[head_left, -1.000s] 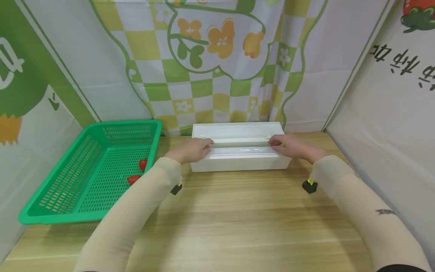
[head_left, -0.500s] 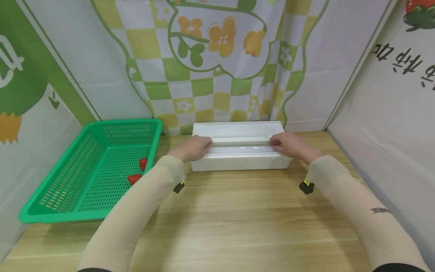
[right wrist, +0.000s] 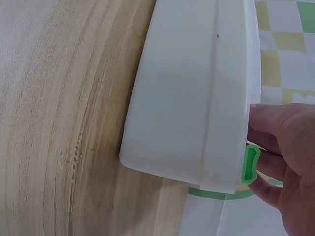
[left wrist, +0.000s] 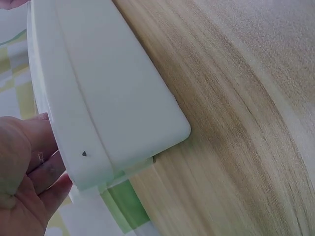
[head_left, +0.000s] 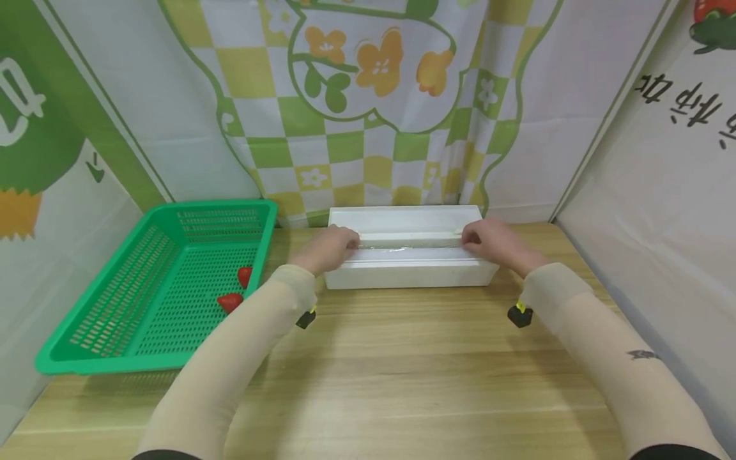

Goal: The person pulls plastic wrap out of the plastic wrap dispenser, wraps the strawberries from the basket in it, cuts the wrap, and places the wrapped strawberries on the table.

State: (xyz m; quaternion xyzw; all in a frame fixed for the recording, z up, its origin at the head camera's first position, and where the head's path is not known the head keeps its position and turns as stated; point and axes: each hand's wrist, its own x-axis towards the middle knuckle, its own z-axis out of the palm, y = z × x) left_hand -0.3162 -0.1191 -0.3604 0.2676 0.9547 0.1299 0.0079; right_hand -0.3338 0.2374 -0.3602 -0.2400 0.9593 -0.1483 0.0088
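Observation:
A long white cling film dispenser box (head_left: 411, 276) lies on the wooden table at the back, its lid (head_left: 405, 218) tipped up behind. Glossy clear film (head_left: 397, 249) spans the opening between both hands. At the box's left end, my left hand (head_left: 329, 248) pinches the film's edge with curled fingers. My right hand (head_left: 499, 244) does the same at the other end. A green plastic piece (right wrist: 250, 163) shows beside the right fingers in the right wrist view. The box's front wall hides the left fingertips in the left wrist view.
To the left stands a green perforated basket (head_left: 144, 364) with red strawberries (head_left: 230, 302) in it, partly behind the left sleeve. A checked curtain (head_left: 374, 147) hangs directly behind the box. A printed cloth wall (head_left: 655, 211) bounds the right side.
Both hands stay at the box's ends; the right fingers have risen slightly. The film's shiny edge now shows farther back, near the raised lid. The box has not visibly moved.

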